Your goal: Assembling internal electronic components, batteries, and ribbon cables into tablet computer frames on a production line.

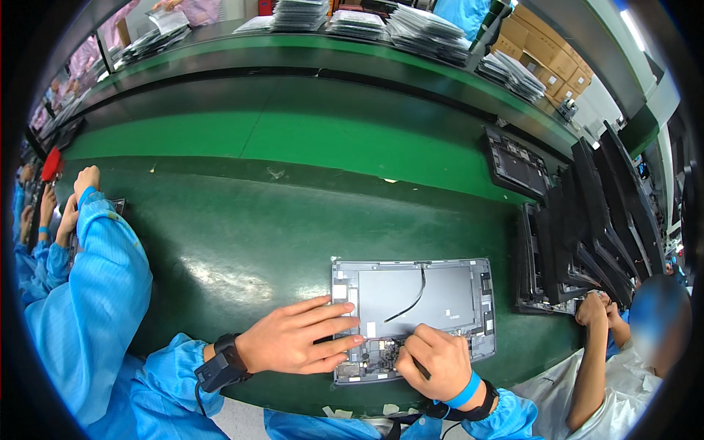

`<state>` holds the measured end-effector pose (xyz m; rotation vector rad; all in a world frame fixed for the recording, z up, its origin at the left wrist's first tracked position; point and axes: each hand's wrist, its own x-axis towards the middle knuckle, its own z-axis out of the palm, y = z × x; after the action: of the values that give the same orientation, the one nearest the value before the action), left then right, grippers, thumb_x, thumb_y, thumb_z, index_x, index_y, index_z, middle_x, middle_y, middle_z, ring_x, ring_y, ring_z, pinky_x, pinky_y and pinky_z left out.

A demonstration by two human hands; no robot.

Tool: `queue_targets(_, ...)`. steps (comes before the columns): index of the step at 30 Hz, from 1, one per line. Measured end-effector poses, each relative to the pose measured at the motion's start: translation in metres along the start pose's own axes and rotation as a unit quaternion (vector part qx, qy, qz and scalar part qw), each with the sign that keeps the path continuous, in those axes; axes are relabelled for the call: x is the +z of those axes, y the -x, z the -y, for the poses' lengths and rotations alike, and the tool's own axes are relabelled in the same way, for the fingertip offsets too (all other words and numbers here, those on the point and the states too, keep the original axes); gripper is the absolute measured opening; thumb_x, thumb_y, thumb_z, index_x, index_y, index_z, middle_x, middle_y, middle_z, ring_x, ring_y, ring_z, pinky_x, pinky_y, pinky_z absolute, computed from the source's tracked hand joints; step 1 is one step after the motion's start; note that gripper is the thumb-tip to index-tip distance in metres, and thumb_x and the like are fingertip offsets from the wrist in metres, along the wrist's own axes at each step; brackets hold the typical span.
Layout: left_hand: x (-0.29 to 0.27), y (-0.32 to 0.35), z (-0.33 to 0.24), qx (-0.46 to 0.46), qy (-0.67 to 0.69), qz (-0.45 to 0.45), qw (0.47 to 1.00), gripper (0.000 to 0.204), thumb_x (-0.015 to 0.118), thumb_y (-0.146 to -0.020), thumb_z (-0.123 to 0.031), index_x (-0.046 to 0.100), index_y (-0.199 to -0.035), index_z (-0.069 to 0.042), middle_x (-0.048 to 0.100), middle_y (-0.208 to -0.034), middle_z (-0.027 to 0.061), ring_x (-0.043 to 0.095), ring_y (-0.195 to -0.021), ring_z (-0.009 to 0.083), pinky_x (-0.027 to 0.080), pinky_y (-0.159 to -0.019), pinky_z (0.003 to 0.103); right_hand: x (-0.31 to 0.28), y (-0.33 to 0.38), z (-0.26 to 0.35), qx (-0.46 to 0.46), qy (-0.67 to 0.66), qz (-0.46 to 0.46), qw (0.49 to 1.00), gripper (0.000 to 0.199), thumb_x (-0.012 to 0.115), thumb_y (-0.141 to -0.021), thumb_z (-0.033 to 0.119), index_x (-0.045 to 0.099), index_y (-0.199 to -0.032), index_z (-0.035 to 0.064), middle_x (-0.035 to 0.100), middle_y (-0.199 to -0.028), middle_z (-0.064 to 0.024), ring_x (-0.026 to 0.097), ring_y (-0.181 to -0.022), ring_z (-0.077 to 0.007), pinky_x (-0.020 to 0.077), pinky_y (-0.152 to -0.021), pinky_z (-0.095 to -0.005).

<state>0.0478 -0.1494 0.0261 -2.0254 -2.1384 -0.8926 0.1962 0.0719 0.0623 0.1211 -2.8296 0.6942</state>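
Note:
In front of me on the green bench lies an open grey device casing (pixel 455 293), like a tablet or laptop shell, with its inside facing up. A loose black cable (pixel 419 297) curves down from its far edge. Along the near side runs a strip of circuit board (pixel 381 356). My left hand (pixel 299 337) rests on the casing's left edge, fingers spread. Over the board, my right hand (pixel 440 361) is closed with fingers pinched at the near side; something dark shows between them, too hidden to name.
A co-worker's blue sleeve (pixel 110 242) reaches over the bench at left. On the right, another person's hands (pixel 598 312) are beside several upright black panels (pixel 594 213). Another open casing (pixel 517 165) lies behind them. Stacked flat packs (pixel 425 33) sit on the far shelf.

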Motion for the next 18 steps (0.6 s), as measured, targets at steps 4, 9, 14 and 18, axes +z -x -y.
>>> queue_targets(4, 0.0, 0.0, 0.001, 0.016, -0.003, -0.035, 0.999, 0.029, 0.073, -0.086, -0.025, 0.074, -0.112, -0.013, 0.068, -0.122, 0.0037, 0.062, -0.123, 0.0257, 0.055, -0.1, 0.039, 0.0, -0.001, 0.001, 0.011, -0.013, -0.001, 1.0, 0.017, 0.071, -0.075, 0.012, 0.056, -0.066, 0.0071, 0.05, -0.067, -0.0064, 0.06, -0.056, -0.0253, 0.0444, -0.044, -0.0387)
queue_targets(9, 0.001, -0.002, 0.003, 0.018, -0.015, -0.028, 0.999, 0.023, 0.072, -0.084, -0.024, 0.074, -0.106, -0.016, 0.068, -0.122, 0.0035, 0.064, -0.118, 0.0227, 0.058, -0.09, 0.034, 0.002, 0.001, 0.002, 0.017, -0.011, -0.001, 1.0, 0.017, 0.07, -0.075, 0.01, 0.056, -0.066, 0.0067, 0.05, -0.067, -0.0065, 0.06, -0.056, -0.0259, 0.0435, -0.044, -0.0388)
queue_targets(14, -0.005, -0.008, 0.005, 0.035, -0.049, -0.002, 0.998, 0.021, 0.071, -0.085, -0.026, 0.075, -0.105, -0.018, 0.067, -0.123, 0.0035, 0.066, -0.114, 0.0216, 0.058, -0.088, 0.033, 0.002, 0.001, 0.001, 0.018, -0.018, -0.011, 1.0, 0.017, 0.07, -0.074, 0.01, 0.056, -0.067, 0.0064, 0.05, -0.067, -0.0065, 0.059, -0.055, -0.0257, 0.0428, -0.044, -0.0391)
queue_targets(18, -0.001, -0.003, 0.004, 0.0, -0.021, 0.003, 1.0, 0.024, 0.071, -0.084, -0.025, 0.075, -0.107, -0.021, 0.065, -0.127, 0.003, 0.065, -0.113, 0.02, 0.058, -0.084, 0.03, -0.009, 0.003, -0.009, 0.031, -0.06, -0.032, 0.997, 0.014, 0.069, -0.078, 0.009, 0.058, -0.069, 0.0059, 0.053, -0.07, -0.0079, 0.058, -0.059, -0.0288, 0.0452, -0.05, -0.0398)
